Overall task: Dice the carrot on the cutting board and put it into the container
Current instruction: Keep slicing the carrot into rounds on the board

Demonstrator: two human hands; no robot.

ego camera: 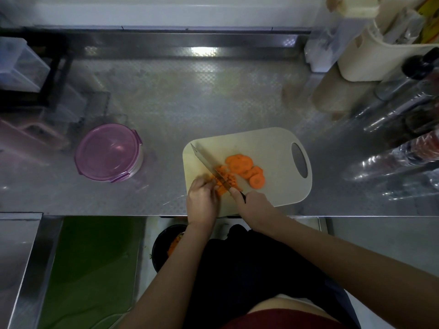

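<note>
I am looking down on the steel counter (166, 103); the cutting board (273, 157) is lying near its front edge, right of the middle, with its handle hole pointing towards the counter's right end. The right hand (255, 206) is gripping the dark handle of the knife (206, 166), fingers wrapping round it and the forefinger lying along the top; the blade is slanting across the board's left part, tip towards the far left corner of the board, edge resting in the chopped carrot (229, 180). The left hand (202, 203) is sitting at the board's front left corner, fingers curling down onto the chopped carrot just left of the blade and holding it in place. The carrot slices (240, 163) are lying overlapped in a row just right of the blade, near the board's middle. The container (109, 153) is standing on the counter well left of the board, its purple lid (107, 148) clipped on. Clear bottles (403, 129) are crowding the counter's right end; below the front edge a black bowl (164, 248) is showing orange scraps.
</note>
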